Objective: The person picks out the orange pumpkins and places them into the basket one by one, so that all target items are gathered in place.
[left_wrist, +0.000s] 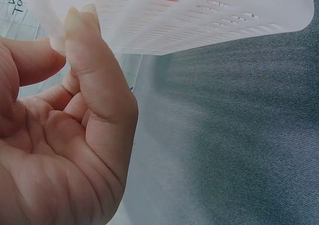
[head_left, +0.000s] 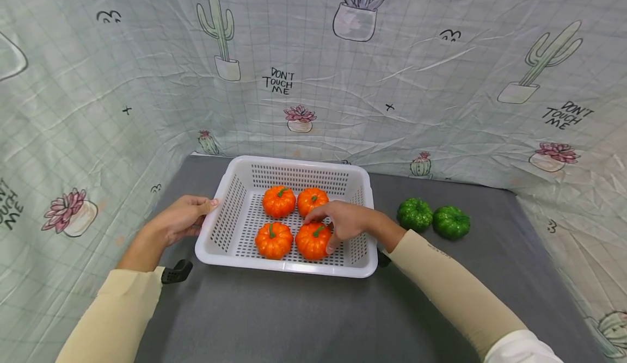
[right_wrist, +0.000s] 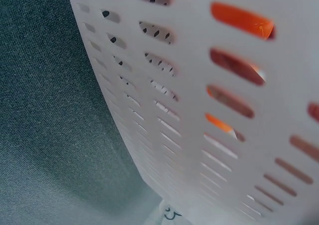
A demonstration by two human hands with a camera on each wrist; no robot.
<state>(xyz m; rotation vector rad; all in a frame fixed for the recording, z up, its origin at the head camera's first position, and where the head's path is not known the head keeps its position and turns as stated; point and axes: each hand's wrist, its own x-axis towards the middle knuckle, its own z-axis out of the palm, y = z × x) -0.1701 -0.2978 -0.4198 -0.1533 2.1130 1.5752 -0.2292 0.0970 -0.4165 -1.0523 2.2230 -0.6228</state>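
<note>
A white perforated plastic basket [head_left: 286, 266] stands on the dark table with several small orange pumpkins inside. My left hand [head_left: 185, 217] pinches its left rim between thumb and fingers; the left wrist view shows this hand [left_wrist: 84, 100] close up under the basket wall [left_wrist: 199, 28]. My right hand [head_left: 345, 220] reaches over the right wall and grips the front right pumpkin [head_left: 311, 242], thumb at its right side and fingers over its top. Beside it sits the front left pumpkin [head_left: 273, 241]. Through slots in the basket wall [right_wrist: 189, 100], the right wrist view gives glimpses of orange; that hand is mostly hidden there.
Two green pumpkins, one [head_left: 415, 214] close beside the other [head_left: 451, 222], lie on the table [head_left: 294, 319] to the right of the basket. A pale curtain [head_left: 313, 53] with cactus prints hangs behind and along both sides.
</note>
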